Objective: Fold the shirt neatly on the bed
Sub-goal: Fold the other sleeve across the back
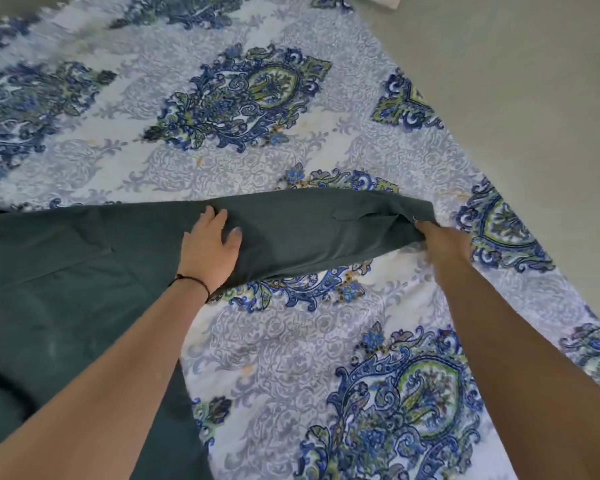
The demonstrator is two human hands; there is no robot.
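Note:
A dark green shirt [70,278] lies spread over the left half of the bed, its body reaching off the left edge of the view. One long sleeve [312,233] stretches to the right across the sheet. My left hand [212,251] lies flat, fingers apart, on the shirt where the sleeve joins the body. My right hand [442,242] pinches the sleeve's cuff end and holds it slightly raised off the sheet.
The bed [291,341] is covered by a white sheet with blue and green paisley medallions. Its right edge runs diagonally, with grey floor [534,81] beyond. A pale object [381,0] shows at the top edge.

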